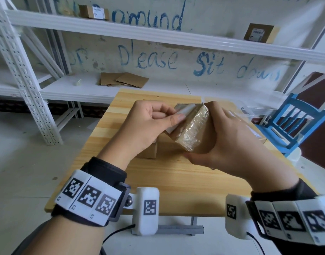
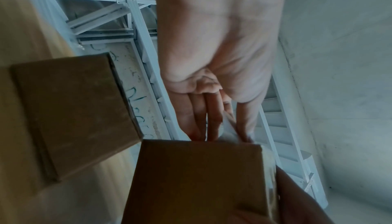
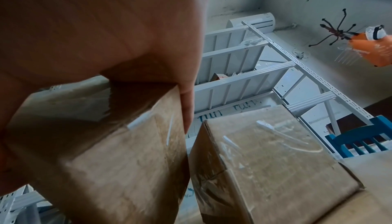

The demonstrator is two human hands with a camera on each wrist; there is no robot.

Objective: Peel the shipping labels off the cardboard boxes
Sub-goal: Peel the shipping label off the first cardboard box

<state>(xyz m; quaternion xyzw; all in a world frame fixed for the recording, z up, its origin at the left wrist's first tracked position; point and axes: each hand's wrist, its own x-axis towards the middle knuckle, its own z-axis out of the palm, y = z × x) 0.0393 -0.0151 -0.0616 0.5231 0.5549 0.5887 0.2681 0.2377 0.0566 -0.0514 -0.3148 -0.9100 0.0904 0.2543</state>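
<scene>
Both forearms extend forward above the bench [image 1: 158, 181], each wrist strapped with a marker band. The left hand [image 1: 148, 124] is curled, thumb and fingers [image 2: 197, 118] pinching the label [image 1: 178, 116] (peeled edge only). The right hand [image 1: 229, 142] wraps the box [image 1: 194, 129], thumb beneath, holding it tilted just above the bench.

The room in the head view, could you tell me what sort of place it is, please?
Probably a storeroom or parcel-handling room: white metal shelving holds labelled cardboard boxes, flattened cardboard lies on a lower shelf, and a wooden table serves as workbench.
</scene>
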